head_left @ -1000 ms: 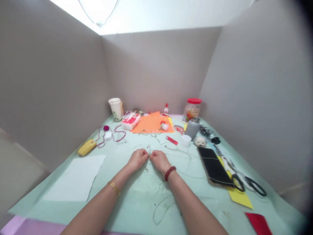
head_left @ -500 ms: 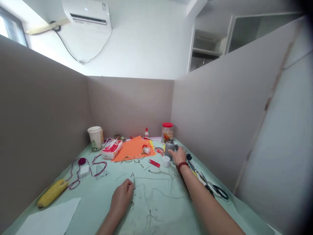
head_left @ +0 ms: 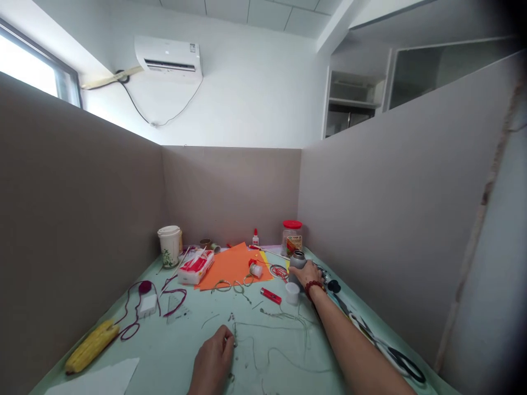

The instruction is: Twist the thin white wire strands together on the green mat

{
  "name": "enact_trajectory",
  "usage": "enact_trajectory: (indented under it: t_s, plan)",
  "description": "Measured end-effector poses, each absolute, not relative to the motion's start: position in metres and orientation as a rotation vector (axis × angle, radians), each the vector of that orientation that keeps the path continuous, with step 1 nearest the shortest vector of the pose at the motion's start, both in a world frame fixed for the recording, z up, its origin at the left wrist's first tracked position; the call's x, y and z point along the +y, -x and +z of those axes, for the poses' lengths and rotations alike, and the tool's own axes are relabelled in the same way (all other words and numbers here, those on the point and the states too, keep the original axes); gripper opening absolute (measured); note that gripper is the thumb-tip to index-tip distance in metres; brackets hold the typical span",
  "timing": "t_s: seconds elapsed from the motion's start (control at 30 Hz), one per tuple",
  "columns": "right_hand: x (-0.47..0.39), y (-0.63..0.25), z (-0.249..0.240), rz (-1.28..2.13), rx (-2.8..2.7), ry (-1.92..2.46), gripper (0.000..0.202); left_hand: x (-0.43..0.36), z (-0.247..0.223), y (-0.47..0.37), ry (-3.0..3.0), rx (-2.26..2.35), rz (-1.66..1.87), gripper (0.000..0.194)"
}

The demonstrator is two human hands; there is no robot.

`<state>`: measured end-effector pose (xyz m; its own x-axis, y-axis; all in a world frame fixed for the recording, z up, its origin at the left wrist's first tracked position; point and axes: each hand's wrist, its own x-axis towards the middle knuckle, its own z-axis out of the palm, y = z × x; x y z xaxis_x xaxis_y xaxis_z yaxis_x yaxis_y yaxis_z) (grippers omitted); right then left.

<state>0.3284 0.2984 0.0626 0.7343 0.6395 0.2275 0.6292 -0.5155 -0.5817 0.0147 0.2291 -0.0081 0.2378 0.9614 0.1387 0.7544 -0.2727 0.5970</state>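
White air conditioner (head_left: 168,55) above grey partitions (head_left: 230,192), bright window (head_left: 39,63) left.

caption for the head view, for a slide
The right hand grips a grey bottle while the left hand rests among thin cords.

Looks like a small craft workstation in a partitioned rm: grey panels (head_left: 230,192) box in a table (head_left: 173,343) w/ cord (head_left: 284,326), orange paper (head_left: 234,266), scissors (head_left: 391,351) & a glue bottle (head_left: 256,238); wall AC unit (head_left: 168,55) & window (head_left: 37,63) above.
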Motion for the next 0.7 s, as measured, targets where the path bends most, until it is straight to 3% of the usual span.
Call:
enact_trajectory:
  t_s: [0.2, 0.37, 0.53, 0.7]
  plan:
    - [0.297, -0.32, 0.07, 0.029, -0.968, 2.22, 0.058, 0.228, -0.006, -0.016, -2.106, 1.598, 0.705, 0.02]
    - [0.279, -0.306, 0.108, -0.182, -0.994, 2.0, 0.053, 0.227, -0.004, -0.015, -2.086, 1.58, 0.737, 0.021]
    - [0.215, -0.269, 0.157, -0.197, -1.23, 1.678, 0.048, 0.228, -0.004, -0.015, -2.117, 1.575, 0.74, 0.022]
    - [0.123, -0.212, 0.173, 0.031, -1.486, 1.533, 0.044, 0.229, -0.003, -0.014, -2.134, 1.573, 0.725, 0.022]
